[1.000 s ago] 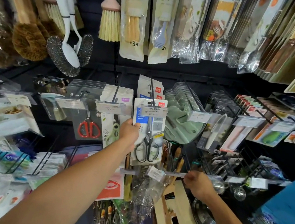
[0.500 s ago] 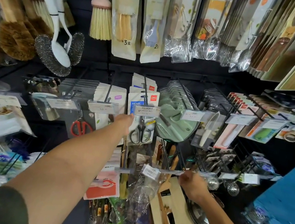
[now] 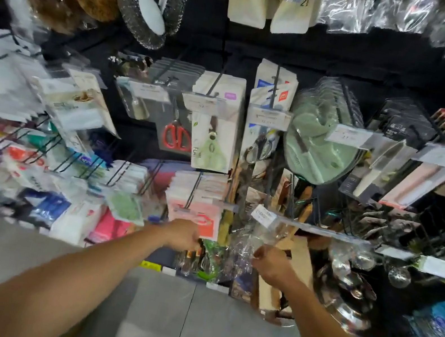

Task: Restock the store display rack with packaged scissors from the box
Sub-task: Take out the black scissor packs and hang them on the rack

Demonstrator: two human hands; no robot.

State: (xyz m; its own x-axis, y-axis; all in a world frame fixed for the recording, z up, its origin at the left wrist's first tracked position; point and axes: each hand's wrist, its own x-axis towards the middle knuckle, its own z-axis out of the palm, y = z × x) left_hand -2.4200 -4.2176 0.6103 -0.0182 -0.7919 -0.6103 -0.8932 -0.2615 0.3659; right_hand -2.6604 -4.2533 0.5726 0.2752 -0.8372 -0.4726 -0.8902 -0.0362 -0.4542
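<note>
The packaged scissors [image 3: 263, 134], black-handled on white and blue cards, hang on a peg in the middle of the rack behind a price tag. Further packs hang to their left: a green pair [image 3: 214, 143] and a red-handled pair [image 3: 176, 136]. My left hand [image 3: 182, 235] is low in front of the rack, just below a pink and red pack [image 3: 198, 214], with its fingers curled away from the camera. My right hand [image 3: 273, 263] is level with it, against crinkled clear plastic bags [image 3: 246, 246]. Motion blur hides whether either hand holds anything. No box is in view.
Brushes and scourers [image 3: 145, 6] hang along the top. Green round packs [image 3: 318, 143], knives [image 3: 388, 167] and steel ladles [image 3: 399, 273] fill the right side, with bagged goods [image 3: 70, 112] on the left. A wooden board [image 3: 300, 259] leans low. Grey floor [image 3: 187, 325] lies below.
My left hand has left the hanging scissors pack and dropped to the lower rack. My right hand came off the lower rail and moved down and left. The camera tilted down toward the floor.
</note>
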